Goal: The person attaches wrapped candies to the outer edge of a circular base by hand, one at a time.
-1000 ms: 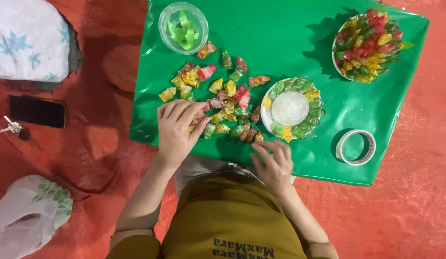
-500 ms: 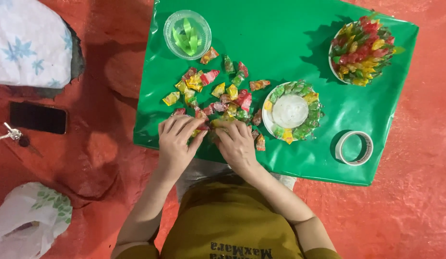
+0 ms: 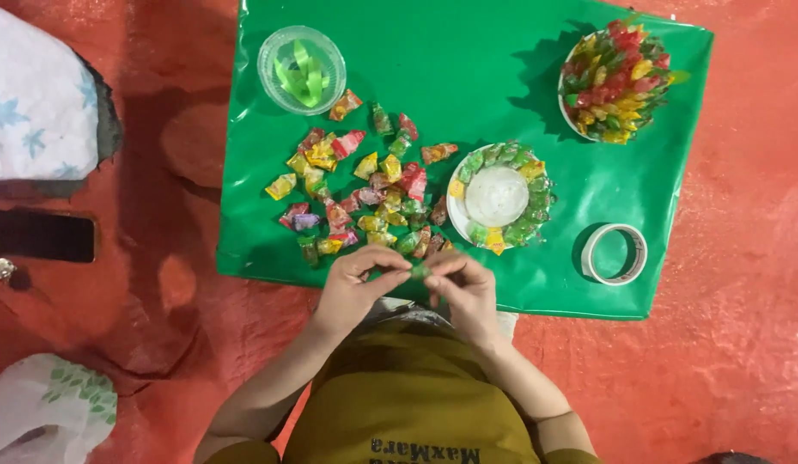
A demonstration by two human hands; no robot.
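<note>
Landmark for all positions: the glossy green plastic sheet (image 3: 519,77) spread on the red floor covering.

Off the sheet's left edge: a white cloth with pale blue leaf print (image 3: 30,94), a flat black rectangular phone (image 3: 42,235) lying face up, and a white bag with green leaf print (image 3: 47,412) nearest the person. Probably parked there to keep the work surface free.

On the sheet, far-left corner: a clear round plastic tub (image 3: 301,69) holding green ribbon strips. Below it, toward the near edge, a loose scatter of small foil-wrapped sweets in red, yellow, green and purple (image 3: 365,198), within easy reach of both hands.

At the sheet's near edge: left hand (image 3: 352,288) and right hand (image 3: 468,288) meet, fingertips pinched together on one small green-wrapped sweet (image 3: 420,271), held just above the edge, close to the body.

Right of the scatter: a white round disc ringed with green and yellow sweets (image 3: 497,196). Far-right corner: a round mound of red, yellow and green sweets (image 3: 618,77). Near-right: a roll of clear tape (image 3: 615,253), lying flat.
</note>
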